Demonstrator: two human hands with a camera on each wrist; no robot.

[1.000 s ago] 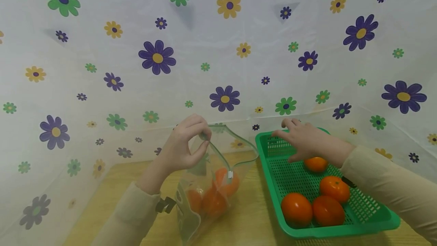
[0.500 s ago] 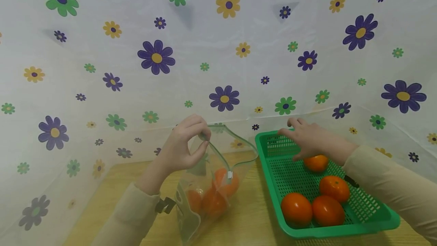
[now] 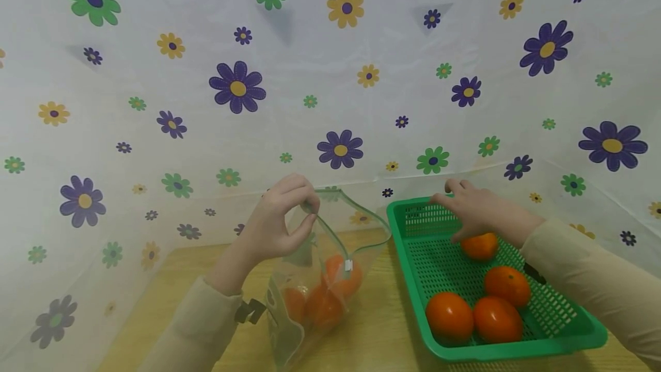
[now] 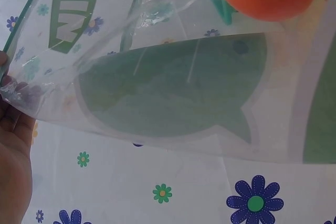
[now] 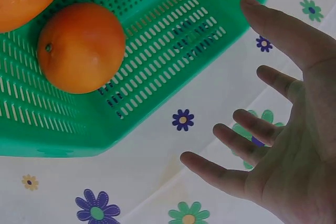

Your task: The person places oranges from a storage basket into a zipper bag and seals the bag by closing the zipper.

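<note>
My left hand (image 3: 281,220) pinches the top edge of a clear zip bag (image 4: 173,87) with green fish prints, its mouth gaping. Several orange mandarins (image 3: 324,306) lie low inside the bag, seen through its film. My right hand (image 3: 477,211), fingers spread and slightly bent, hovers over the far end of a green plastic basket (image 3: 408,280). Under its palm sits one mandarin (image 3: 481,250), partly covered by the hand. Three others, among them a mandarin (image 3: 449,317) in the near left corner, are grouped at the basket's near end. Nothing is in the right hand.
The bag and basket stand side by side on a light wood table (image 3: 191,280). Behind and around them hangs a white sheet (image 3: 289,125) printed with flowers. A zip slider (image 3: 348,264) shows on the bag's edge.
My right hand has shifted a little to the right over the basket, closer above the far mandarin. My left hand and the bag have stayed in place.
</note>
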